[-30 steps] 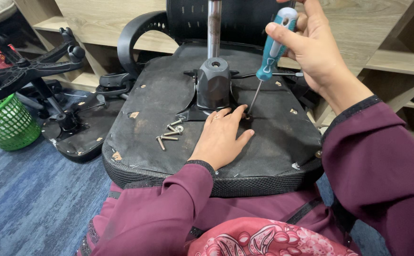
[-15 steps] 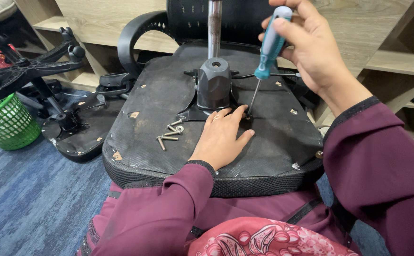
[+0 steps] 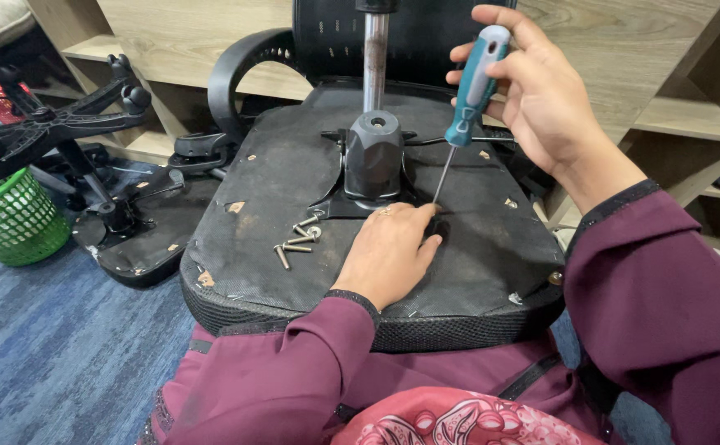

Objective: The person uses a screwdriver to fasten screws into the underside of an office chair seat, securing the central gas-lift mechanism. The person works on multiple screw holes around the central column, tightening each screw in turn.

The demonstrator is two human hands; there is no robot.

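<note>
- The teal-and-grey-handled screwdriver point(image 3: 474, 91) with a thin steel shaft is gripped in the right hand point(image 3: 541, 99), fingers closed round the handle, and is held tilted with its tip down at the underside of the black, upturned office chair seat point(image 3: 294, 165).
- Against the view of 1 second ago, the handle is seen turned a little in the fingers and leaned slightly more, while the tip has stayed at the same spot; from this it is judged that a screw is being turned rather than a new one sought.
- The left hand point(image 3: 389, 251) is laid flat, palm down, on the seat base, its fingers bent beside the tip of the shaft; nothing is seen to be held in it, and its place is unchanged.
- A small heap of loose silver screws point(image 3: 296, 237) is left on the seat base just left of that hand, as before.
- The seat base is covered in a dull, scuffed black fabric with small torn patches, and is rimmed by black mesh padding.
- A black moulded mechanism housing point(image 3: 372, 156) with a bright metal gas cylinder point(image 3: 374, 62) rises from the middle of the seat.
- A black 5-armed chair base point(image 3: 55, 124) and a green plastic lattice basket point(image 3: 10, 218) are seen to the left, above a blue carpet floor point(image 3: 55, 354); pale wooden shelving point(image 3: 212, 33) stands behind.
</note>
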